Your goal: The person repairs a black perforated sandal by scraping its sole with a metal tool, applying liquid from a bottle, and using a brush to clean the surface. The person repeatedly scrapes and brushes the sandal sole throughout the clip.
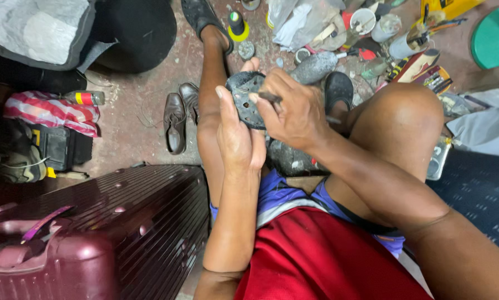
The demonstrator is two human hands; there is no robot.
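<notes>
Left hand (239, 133), at centre frame, is reaching upward with fingers curled in a clasp, thumb extended. Right hand (291, 111), entering from lower right, is pinching closed, forearm crossing diagonally.

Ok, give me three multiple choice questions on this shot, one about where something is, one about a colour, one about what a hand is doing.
1. Where does the pair of brown shoes stand?
A. on the floor left of the bare leg
B. on the suitcase
C. in the person's lap

2. What colour is the ribbed suitcase?
A. green
B. dark red
C. white

3. What is the left hand doing?
A. resting flat on the floor
B. hanging empty
C. gripping the dark sole piece

Answers:
1 A, the shoes sit on the bare floor beside the leg.
2 B, its shell is maroon.
3 C, the fingers wrap the piece while the right hand holds a thin tool against it.
</notes>
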